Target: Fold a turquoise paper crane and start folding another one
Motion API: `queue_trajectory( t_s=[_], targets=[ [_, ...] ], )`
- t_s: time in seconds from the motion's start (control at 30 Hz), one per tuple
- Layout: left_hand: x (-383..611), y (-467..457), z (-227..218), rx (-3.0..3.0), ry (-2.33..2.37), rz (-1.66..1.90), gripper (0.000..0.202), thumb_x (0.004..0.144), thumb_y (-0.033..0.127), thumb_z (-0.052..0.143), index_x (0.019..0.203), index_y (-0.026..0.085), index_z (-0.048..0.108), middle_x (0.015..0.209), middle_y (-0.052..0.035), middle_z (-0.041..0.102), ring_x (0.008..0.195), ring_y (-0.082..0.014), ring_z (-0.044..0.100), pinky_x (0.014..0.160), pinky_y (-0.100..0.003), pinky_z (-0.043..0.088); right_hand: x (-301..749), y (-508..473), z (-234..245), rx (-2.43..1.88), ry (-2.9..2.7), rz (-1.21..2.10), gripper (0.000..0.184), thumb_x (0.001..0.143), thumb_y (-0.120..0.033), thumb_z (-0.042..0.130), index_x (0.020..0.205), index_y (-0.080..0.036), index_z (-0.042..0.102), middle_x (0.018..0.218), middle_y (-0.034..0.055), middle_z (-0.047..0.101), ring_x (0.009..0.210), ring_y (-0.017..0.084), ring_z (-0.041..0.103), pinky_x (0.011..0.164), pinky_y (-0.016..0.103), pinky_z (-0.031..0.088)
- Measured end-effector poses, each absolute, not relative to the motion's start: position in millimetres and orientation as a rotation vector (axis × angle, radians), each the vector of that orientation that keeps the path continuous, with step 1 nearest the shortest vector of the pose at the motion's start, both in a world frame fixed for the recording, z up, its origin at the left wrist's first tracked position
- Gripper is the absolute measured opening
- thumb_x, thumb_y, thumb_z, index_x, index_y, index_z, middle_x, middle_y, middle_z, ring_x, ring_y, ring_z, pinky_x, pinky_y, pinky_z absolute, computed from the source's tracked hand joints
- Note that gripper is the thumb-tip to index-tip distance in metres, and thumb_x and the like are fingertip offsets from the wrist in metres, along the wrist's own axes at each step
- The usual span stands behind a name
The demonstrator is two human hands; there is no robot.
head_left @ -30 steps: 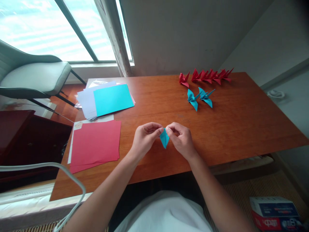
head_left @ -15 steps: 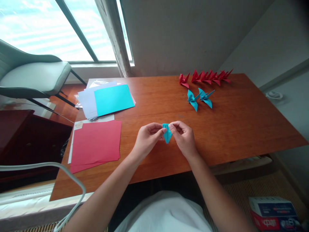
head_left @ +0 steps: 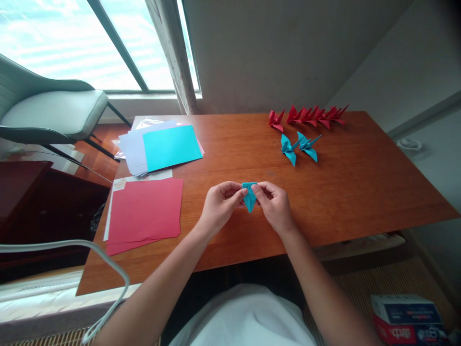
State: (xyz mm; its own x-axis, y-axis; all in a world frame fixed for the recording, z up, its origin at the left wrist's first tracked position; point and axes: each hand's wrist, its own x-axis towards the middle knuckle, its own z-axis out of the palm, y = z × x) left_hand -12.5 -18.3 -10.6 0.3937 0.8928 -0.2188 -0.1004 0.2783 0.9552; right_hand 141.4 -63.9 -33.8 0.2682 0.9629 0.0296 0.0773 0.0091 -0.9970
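A small blue folded piece of origami paper (head_left: 249,198) is held above the wooden table, flat edge away from me and its point toward me. My left hand (head_left: 224,202) pinches its left side between thumb and fingers. On the opposite side, my right hand (head_left: 272,204) pinches it the same way, thumb on top. Both sets of fingertips partly hide the paper's sides. Beyond my hands stand two blue paper cranes (head_left: 288,150), and behind them is a row of several red paper cranes (head_left: 306,115).
The wooden table (head_left: 230,154) carries red paper sheets (head_left: 146,211) at left. Behind these lies a pile of pale sheets with blue paper (head_left: 173,148) on top. A chair (head_left: 50,113) stands by the window, and a white tube (head_left: 124,278) curves past the near left corner.
Both hands keep their pinch on the blue paper, whose front face looks slightly shifted, with its centre crease less visible. The whole view has moved a little.
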Motion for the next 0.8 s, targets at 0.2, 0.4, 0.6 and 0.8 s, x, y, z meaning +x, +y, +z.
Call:
queue_trajectory(
  t_s=[0.2,0.4,0.6,0.8],
  targets=[
    [-11.6,-19.5,-8.1,1.094,0.931,0.825,0.038,0.074,0.049,0.083,0.082,0.015,0.07,0.075,-0.002,0.071,0.068,-0.0147,0.066,0.065,-0.026,0.056,141.9,-67.3,-30.3,-1.386,-1.153,0.897,0.031,0.091,-0.049,0.066,0.081,-0.02,0.07,0.072,0.001,0.066,0.064,0.015,0.059,0.059,0.027,0.048],
    [-14.0,-19.6,-7.7,1.132,0.913,0.826,0.035,0.075,0.048,0.082,0.079,0.016,0.072,0.076,-0.0026,0.072,0.071,-0.0149,0.065,0.067,-0.025,0.053,142.1,-69.8,-26.3,-1.327,-1.169,0.972,0.028,0.092,-0.043,0.065,0.075,-0.021,0.065,0.069,-0.0006,0.059,0.064,0.014,0.054,0.059,0.027,0.044],
    [-15.2,-22.8,-3.2,1.148,0.869,0.766,0.033,0.076,0.046,0.081,0.072,0.016,0.07,0.068,-0.0012,0.067,0.064,-0.0133,0.059,0.062,-0.025,0.047,144.5,-69.2,-20.5,-1.268,-1.254,0.992,0.029,0.091,-0.034,0.059,0.065,-0.021,0.054,0.063,-0.0033,0.048,0.061,0.013,0.045,0.059,0.028,0.037],
    [-14.2,-23.8,-1.1,1.153,0.865,0.772,0.032,0.076,0.044,0.08,0.07,0.016,0.067,0.065,0.001,0.062,0.061,-0.0106,0.052,0.058,-0.022,0.041,144.1,-69.8,-17.8,-1.264,-1.34,0.891,0.029,0.092,-0.031,0.056,0.065,-0.022,0.051,0.065,-0.003,0.047,0.063,0.013,0.043,0.061,0.029,0.035]
  ],
)
